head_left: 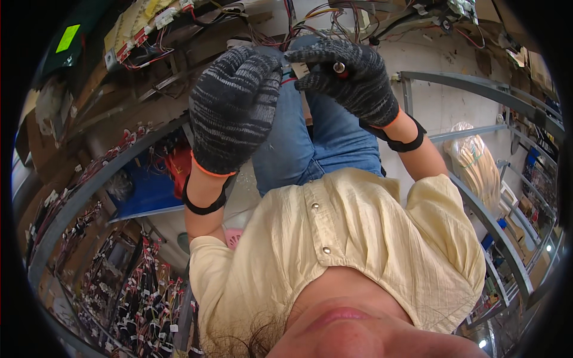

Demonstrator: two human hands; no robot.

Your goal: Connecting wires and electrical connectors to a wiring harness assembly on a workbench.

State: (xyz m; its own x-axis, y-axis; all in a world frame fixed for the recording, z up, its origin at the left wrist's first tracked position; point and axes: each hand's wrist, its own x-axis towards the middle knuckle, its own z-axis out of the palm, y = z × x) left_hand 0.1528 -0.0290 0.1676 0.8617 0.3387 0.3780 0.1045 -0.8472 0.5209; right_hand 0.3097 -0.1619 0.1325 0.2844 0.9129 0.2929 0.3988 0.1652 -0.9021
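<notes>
Both hands wear dark grey striped knit gloves with orange cuffs and are raised close together over my jeans. My left hand (234, 110) is closed, its fingers curled away from view, so what it grips is hidden. A thin red wire (289, 80) shows between the hands, beside the left fingers. My right hand (352, 77) holds a tool with a round metal end (339, 67) and a bit of red beside it, seen end-on against the palm. Its index finger and thumb reach towards my left hand, apart from each other at the tips.
Bundles of coloured wires (334, 18) lie along the far edge, with a wire-covered board (143, 36) at far left. Metal rails (471, 80) run on both sides. Many wire harnesses (143, 298) hang at lower left, near a blue bin (143, 191). A plastic-wrapped bundle (474, 167) stands right.
</notes>
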